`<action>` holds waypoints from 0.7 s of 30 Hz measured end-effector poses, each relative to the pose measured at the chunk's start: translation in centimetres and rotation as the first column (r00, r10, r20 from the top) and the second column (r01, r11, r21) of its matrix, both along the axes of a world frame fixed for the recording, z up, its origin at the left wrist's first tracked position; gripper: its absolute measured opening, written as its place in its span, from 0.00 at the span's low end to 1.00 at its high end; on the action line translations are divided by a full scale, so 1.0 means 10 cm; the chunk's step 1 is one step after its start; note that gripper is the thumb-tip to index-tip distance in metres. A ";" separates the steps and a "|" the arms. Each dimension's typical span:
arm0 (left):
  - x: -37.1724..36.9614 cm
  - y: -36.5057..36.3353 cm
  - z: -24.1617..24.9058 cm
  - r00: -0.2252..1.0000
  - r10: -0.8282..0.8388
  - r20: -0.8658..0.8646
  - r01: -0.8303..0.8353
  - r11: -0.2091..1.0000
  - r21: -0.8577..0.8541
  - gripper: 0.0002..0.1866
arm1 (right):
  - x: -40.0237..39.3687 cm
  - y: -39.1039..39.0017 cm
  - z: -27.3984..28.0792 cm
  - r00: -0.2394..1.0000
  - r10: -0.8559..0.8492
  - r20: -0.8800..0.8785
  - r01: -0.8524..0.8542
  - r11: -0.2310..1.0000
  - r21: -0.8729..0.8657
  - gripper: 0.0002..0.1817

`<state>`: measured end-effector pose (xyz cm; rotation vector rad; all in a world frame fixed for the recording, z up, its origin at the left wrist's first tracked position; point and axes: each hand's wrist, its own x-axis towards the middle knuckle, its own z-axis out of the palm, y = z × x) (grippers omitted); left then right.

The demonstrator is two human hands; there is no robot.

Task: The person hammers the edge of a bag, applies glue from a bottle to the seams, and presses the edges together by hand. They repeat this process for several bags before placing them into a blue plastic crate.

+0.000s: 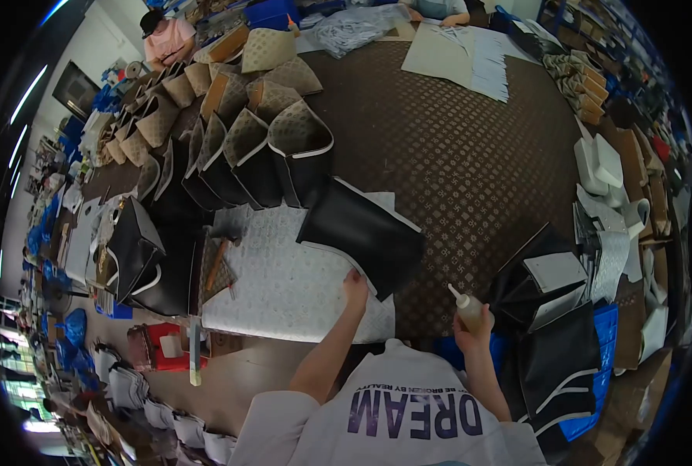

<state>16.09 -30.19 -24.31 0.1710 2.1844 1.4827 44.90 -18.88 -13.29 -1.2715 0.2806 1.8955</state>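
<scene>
A worker's left hand point(354, 286) presses flat, fingers together, on the near edge of a black bag panel point(364, 233) that lies across the far right corner of a white embossed mat point(284, 287) on the workbench. The hand grips nothing; its palm is turned down and hidden from the head camera. The right hand point(474, 330), to the right of the mat and off its edge, is closed around a small glue bottle point(466, 306) whose pointed nozzle stands upright; the fingers cover most of the bottle, so its contents cannot be made out. Beyond the mat, rows of half-made beige-and-black bags point(241, 132) stand open in a curve, their far ends blurring into the fisheye rim. A hammer point(215, 264) lies at the mat's left edge, partly under a dark bag. To the mat's right sits a stack of black panels point(552, 295), its lower part cut off by a blue crate. A brown patterned sheet point(455, 155) covers the table past the mat. At the far end a second person in a pink top point(171, 39) is seated, hands out of sight
</scene>
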 end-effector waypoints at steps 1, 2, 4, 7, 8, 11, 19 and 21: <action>0.04 0.05 0.01 0.998 0.063 0.012 -0.063 0.998 -0.031 0.19 | -0.02 -0.02 0.04 1.000 0.013 0.002 -0.013 1.000 0.014 0.35; 0.06 0.10 0.02 0.992 0.123 0.023 -0.121 0.991 -0.062 0.20 | -0.01 -0.02 0.06 1.000 0.023 0.005 -0.024 0.999 0.028 0.35; 0.11 0.20 0.01 0.968 0.239 0.078 -0.236 0.971 -0.039 0.17 | 0.03 -0.01 0.05 0.995 0.073 -0.068 -0.069 0.995 0.070 0.34; 0.10 0.27 -0.24 0.913 0.322 0.249 -0.358 0.927 0.114 0.12 | 0.06 -0.03 0.13 0.996 0.054 -0.064 -0.052 0.998 0.039 0.35; 0.07 0.29 -0.39 0.890 0.324 0.321 -0.394 0.901 0.182 0.10 | 0.03 -0.05 0.21 0.999 0.030 -0.045 -0.029 0.999 0.017 0.35; 0.03 0.36 -0.32 0.882 0.259 0.394 -0.366 0.903 0.224 0.17 | 0.01 -0.10 0.36 0.997 0.012 0.074 -0.015 0.999 0.040 0.35; 0.00 0.63 1.09 0.804 -0.250 0.540 -0.067 0.864 0.499 0.14 | 0.18 0.10 0.74 0.998 0.057 -0.020 -0.047 0.946 0.321 0.34; -0.01 0.59 1.62 0.795 -0.293 0.531 -0.248 0.642 0.726 0.19 | 0.10 0.17 1.01 0.998 -0.054 0.045 0.031 0.912 0.410 0.36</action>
